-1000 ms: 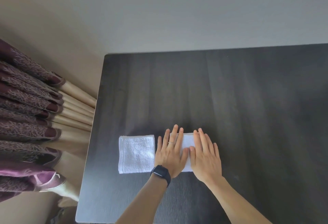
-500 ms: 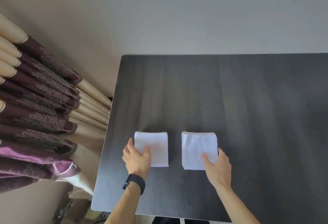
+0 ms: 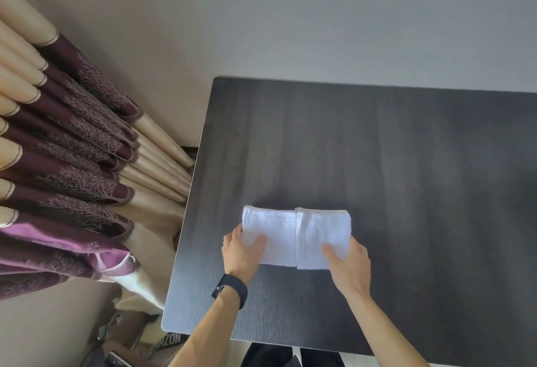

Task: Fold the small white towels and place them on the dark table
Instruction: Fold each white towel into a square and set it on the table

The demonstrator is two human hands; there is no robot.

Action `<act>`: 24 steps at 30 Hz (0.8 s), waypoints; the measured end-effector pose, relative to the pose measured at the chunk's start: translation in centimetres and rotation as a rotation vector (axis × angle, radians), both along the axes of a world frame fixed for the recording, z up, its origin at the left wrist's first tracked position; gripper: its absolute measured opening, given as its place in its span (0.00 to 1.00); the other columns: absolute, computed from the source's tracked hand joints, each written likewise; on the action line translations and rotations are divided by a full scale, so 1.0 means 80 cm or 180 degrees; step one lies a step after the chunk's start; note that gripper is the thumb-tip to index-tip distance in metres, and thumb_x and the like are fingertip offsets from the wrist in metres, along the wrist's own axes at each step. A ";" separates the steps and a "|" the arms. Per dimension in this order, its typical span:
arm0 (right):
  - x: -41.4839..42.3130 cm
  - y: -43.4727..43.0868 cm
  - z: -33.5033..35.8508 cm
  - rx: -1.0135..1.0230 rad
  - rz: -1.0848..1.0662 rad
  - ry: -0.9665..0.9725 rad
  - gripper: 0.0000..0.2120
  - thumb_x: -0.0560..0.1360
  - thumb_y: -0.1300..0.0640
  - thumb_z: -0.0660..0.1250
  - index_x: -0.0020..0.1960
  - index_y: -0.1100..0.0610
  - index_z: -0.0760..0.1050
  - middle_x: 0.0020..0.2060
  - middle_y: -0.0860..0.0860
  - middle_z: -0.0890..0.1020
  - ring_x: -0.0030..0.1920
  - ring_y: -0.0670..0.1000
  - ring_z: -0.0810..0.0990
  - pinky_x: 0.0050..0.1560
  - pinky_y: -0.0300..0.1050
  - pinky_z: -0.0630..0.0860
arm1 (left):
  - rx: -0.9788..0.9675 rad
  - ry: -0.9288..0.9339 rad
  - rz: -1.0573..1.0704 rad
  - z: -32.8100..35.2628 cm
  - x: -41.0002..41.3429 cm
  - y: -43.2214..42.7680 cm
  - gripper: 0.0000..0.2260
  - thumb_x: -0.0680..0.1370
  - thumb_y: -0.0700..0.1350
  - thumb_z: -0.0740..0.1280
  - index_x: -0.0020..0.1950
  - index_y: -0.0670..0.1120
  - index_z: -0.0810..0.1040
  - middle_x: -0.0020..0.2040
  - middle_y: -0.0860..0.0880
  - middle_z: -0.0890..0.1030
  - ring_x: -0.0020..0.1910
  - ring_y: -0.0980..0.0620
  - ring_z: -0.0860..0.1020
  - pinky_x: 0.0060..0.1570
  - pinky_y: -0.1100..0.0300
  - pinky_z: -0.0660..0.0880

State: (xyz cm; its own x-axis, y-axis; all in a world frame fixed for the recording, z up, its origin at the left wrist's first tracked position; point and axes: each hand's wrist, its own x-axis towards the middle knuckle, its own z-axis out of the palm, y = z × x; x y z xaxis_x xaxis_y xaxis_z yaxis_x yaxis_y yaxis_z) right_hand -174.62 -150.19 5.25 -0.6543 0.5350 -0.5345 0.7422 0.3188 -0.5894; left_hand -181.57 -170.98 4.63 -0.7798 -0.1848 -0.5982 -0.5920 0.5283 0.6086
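The left towel [image 3: 273, 230] and right towel [image 3: 319, 227] lie folded on the dark table [image 3: 406, 163], near its front edge, sides touching. The left grip [image 3: 244, 253] pinches the left towel's near corner; the right grip [image 3: 348, 262] pinches the right towel's. It seems best to line the edges up gently, then press flat.

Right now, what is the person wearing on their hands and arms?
The left hand has a thin ring on one finger, and a black band, like a watch, wraps the left wrist. The right hand wears nothing that shows. Both forearms are bare, with no sleeves in view.
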 end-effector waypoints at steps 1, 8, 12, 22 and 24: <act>0.000 -0.001 0.001 -0.0002 -0.0020 -0.0012 0.18 0.72 0.45 0.66 0.61 0.47 0.73 0.58 0.50 0.75 0.55 0.52 0.75 0.48 0.50 0.76 | 0.0029 0.0023 0.0024 0.000 0.002 -0.003 0.27 0.74 0.54 0.70 0.71 0.52 0.68 0.63 0.48 0.71 0.61 0.48 0.70 0.58 0.53 0.72; 0.045 -0.003 0.026 0.0441 0.0625 0.0419 0.41 0.74 0.42 0.69 0.78 0.39 0.47 0.79 0.45 0.48 0.75 0.52 0.63 0.61 0.52 0.76 | -0.0436 0.1288 -0.1711 0.005 0.052 -0.039 0.36 0.75 0.63 0.67 0.78 0.65 0.53 0.80 0.51 0.44 0.72 0.45 0.65 0.59 0.53 0.76; 0.067 -0.006 0.008 0.1067 0.1738 0.0339 0.43 0.71 0.42 0.73 0.78 0.39 0.54 0.80 0.46 0.44 0.68 0.56 0.70 0.49 0.49 0.82 | -0.1115 0.1090 -0.2706 -0.008 0.060 -0.044 0.37 0.79 0.53 0.65 0.76 0.70 0.42 0.79 0.59 0.35 0.74 0.41 0.60 0.67 0.46 0.72; 0.006 0.011 -0.023 0.1642 0.1967 0.0436 0.33 0.73 0.61 0.72 0.73 0.42 0.66 0.77 0.46 0.57 0.55 0.55 0.71 0.30 0.48 0.79 | -0.1366 0.1059 -0.2441 -0.020 0.009 -0.019 0.36 0.80 0.37 0.59 0.73 0.72 0.50 0.78 0.65 0.41 0.69 0.45 0.58 0.35 0.57 0.78; -0.033 0.016 -0.023 0.1751 0.1931 0.0444 0.34 0.73 0.60 0.71 0.74 0.41 0.65 0.77 0.46 0.57 0.53 0.54 0.71 0.29 0.47 0.78 | -0.1393 0.1157 -0.2335 -0.026 -0.025 -0.012 0.35 0.80 0.39 0.59 0.73 0.73 0.51 0.78 0.66 0.43 0.69 0.46 0.59 0.36 0.57 0.78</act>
State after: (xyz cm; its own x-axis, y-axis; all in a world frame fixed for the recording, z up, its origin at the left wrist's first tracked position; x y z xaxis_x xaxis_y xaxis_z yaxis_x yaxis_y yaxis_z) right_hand -177.26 -148.88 3.37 -0.9542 0.2292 -0.1924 0.2803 0.9097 -0.3063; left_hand -183.60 -171.95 2.54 -0.9168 0.2774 -0.2873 0.1695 0.9216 0.3492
